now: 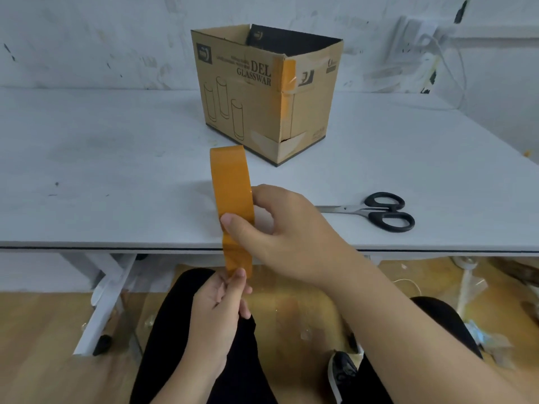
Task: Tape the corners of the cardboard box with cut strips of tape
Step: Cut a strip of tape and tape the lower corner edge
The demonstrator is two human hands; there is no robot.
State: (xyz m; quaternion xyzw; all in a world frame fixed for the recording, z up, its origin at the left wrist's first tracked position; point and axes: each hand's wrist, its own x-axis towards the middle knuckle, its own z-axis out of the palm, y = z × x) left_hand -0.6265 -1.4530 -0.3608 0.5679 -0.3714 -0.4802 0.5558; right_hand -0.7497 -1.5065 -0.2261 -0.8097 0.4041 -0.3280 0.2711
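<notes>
A scuffed white wall backs a white table (pixel 116 170). On it, toward twelve o'clock, stands the open cardboard box (pixel 262 91), with tape strips already across its near corner. Black-handled scissors (pixel 379 211) lie at three o'clock of the hands, near the table's front edge. The right hand (pixel 280 228) grips the orange tape roll (pixel 230 185) on edge, thumb on its outer face. At six o'clock of the roll, the left hand (pixel 218 310) pinches the pulled-out tape end (pixel 237 258) over the person's lap.
</notes>
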